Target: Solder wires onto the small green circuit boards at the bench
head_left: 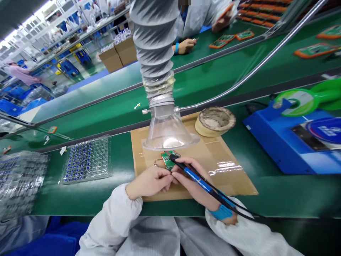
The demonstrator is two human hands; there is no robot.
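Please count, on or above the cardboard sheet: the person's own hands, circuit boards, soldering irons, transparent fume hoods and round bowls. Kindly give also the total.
Hands: 2 (left hand, right hand)
Circuit board: 1
Soldering iron: 1
Transparent fume hood: 1
Round bowl: 1
Total: 6

the circuit board is over cardboard, right of tray.

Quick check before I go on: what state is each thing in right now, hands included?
Left hand: fingers drawn together by the circuit board's near edge; any grip hidden.
Right hand: closed around the pen-shaped tool.
Pen-shaped tool: tilted, tip end over the board; contact unclear.
Circuit board: green face showing.
Clear hood: mouth down, above the cardboard.
Cardboard: flat.
Round pot: upright, open-topped.
Clear tray: partly filled.
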